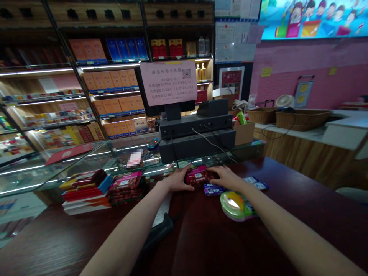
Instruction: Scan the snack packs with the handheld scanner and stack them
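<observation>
A pink and dark-brown snack packet (198,174) lies at the far side of the dark wooden counter, between my two hands. My left hand (177,180) grips its left end, thumb and forefinger spread around the edge. At the right end, my right hand (225,177) has its fingers bent onto the packet; part of that hand's grip is hidden. Blue-purple packets (212,189) lie just below and beside my right hand. Closer to me is a green rounded package (234,205) with a yellow figure, partly covered by my right forearm.
Similar pink packets (126,186) are stacked at left, beside a pile of red, white and orange boxes (84,195). A black handheld scanner (159,232) lies by my left forearm. Behind stand a monitor with a pink paper sign (171,84), a cash drawer (198,142) and glass display cases (97,153).
</observation>
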The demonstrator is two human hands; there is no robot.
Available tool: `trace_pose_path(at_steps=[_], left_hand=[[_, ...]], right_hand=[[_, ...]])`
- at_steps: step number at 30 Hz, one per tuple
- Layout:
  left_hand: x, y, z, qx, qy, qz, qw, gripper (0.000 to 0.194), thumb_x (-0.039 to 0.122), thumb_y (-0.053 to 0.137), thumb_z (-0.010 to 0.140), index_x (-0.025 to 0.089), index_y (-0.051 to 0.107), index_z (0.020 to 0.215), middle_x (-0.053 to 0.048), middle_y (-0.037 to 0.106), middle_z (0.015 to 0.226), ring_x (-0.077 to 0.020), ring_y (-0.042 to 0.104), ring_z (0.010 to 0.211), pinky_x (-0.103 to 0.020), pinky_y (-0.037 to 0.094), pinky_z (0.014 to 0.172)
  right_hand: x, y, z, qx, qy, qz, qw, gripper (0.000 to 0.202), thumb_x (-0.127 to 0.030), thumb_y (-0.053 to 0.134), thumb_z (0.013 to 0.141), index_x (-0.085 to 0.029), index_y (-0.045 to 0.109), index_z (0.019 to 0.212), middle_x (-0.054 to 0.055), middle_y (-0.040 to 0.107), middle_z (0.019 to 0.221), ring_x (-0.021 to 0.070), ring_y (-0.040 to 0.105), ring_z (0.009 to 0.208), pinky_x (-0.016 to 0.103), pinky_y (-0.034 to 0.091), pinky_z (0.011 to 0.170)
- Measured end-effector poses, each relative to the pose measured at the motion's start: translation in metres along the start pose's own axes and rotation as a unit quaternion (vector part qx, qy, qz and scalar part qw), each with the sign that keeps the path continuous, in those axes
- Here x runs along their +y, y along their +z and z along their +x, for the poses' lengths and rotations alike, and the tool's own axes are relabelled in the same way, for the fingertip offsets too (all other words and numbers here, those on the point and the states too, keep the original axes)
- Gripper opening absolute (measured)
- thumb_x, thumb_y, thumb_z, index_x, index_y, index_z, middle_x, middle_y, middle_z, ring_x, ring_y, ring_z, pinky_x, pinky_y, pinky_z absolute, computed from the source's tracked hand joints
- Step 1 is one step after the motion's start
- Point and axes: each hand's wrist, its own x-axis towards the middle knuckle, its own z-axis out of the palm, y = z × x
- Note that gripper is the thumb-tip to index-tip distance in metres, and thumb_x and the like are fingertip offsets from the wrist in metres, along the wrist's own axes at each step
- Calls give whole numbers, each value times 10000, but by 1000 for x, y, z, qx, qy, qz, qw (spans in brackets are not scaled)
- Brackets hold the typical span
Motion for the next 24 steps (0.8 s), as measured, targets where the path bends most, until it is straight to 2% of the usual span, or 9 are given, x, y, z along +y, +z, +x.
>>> trace_pose_path(at_steps=[7, 14, 19, 24], left_hand=[[7, -1, -4, 28, 1, 13, 1000, 1151, 532, 781, 679, 200, 147, 1581, -199, 443, 1515, -359, 462, 1386, -457, 374, 1131], [16, 3, -7, 79, 11, 42, 996, 1061, 516, 745, 703, 210, 205, 1563, -189, 478, 1444, -374, 515, 1324, -480, 421, 1088], [19, 0, -16, 112, 27, 47, 992, 1041, 498, 735, 712, 214, 205, 1562, -176, 497, 1391, -366, 532, 1291, -500, 441, 1071], [17, -4, -29, 155, 49, 53, 985, 1034, 464, 724, 726, 211, 181, 1568, -175, 475, 1396, -362, 522, 1291, -515, 430, 1080]], right_hand=[[6, 3, 4, 14, -13, 25, 999, 467, -335, 660, 802, -260, 675, 1263, 67, 720, 1234, 293, 635, 1156, 430, 431, 1034], [5, 7, 4, 34, -48, 14, 998, 423, -272, 680, 780, -207, 729, 1195, 102, 750, 1166, 294, 669, 1099, 416, 464, 991], [2, 10, 3, 78, -64, 24, 995, 412, -262, 694, 765, -208, 738, 1172, 105, 763, 1127, 289, 689, 1059, 414, 483, 967], [-11, 5, 1, 123, -96, 60, 986, 487, -213, 698, 736, -208, 707, 1222, 99, 762, 1112, 278, 696, 1019, 417, 504, 940]])
